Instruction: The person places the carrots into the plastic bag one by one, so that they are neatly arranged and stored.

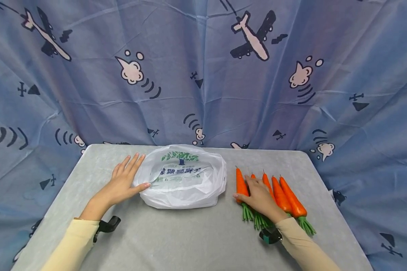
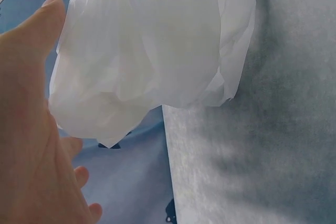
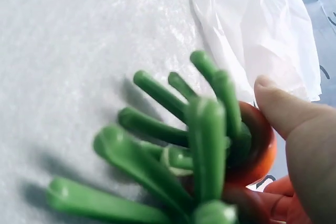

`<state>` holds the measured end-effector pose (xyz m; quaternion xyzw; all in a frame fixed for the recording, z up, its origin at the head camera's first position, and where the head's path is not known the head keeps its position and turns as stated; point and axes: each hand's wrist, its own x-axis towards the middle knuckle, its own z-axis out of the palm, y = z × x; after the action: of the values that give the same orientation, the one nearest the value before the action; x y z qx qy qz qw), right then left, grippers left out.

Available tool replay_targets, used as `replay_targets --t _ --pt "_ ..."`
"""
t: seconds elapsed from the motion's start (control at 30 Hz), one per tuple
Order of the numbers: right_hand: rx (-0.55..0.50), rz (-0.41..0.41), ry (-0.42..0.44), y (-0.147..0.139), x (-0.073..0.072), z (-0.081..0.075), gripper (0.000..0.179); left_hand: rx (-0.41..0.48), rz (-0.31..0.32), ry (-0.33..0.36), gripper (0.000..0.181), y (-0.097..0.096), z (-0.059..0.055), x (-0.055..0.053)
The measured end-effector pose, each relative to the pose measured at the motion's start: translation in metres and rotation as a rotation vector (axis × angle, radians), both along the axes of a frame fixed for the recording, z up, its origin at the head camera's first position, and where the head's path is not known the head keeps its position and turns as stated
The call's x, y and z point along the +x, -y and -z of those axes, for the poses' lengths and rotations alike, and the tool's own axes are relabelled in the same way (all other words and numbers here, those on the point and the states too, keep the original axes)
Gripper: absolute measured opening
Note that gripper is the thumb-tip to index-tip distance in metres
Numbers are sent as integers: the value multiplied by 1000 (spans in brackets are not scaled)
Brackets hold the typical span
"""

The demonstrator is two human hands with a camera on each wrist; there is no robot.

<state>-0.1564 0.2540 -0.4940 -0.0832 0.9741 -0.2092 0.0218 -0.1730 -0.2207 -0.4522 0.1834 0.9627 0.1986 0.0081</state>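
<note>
Facing me hangs a blue curtain (image 1: 176,113), creased into soft vertical folds — its print shows pale-bodied planes (image 1: 253,38) with dark wings, pale puffs (image 1: 132,72) and curved dark strokes (image 1: 12,136). Below it I have a light grey table (image 1: 176,241), rounded at the far corners, with the curtain visible past both sides.

On the pale grey desk (image 1: 169,241) lies a white plastic bag (image 1: 181,184) printed in green and blue — to its right, five orange carrots (image 1: 281,195), side by side.
</note>
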Motion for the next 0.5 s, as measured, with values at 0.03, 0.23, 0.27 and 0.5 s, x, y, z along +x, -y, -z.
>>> replay_targets --t 0.03,0.23,0.27,0.5 --pt "2 0 6 0 0 1 95 -1 -1 0 99 0 0 0" --pt "18 -10 32 -1 -1 1 103 -6 -6 1 100 0 1 0" --pt "22 -13 33 -2 -2 1 103 -5 -6 2 100 0 1 0" --pt "26 -21 20 -3 -3 4 98 -1 -8 -1 100 0 1 1"
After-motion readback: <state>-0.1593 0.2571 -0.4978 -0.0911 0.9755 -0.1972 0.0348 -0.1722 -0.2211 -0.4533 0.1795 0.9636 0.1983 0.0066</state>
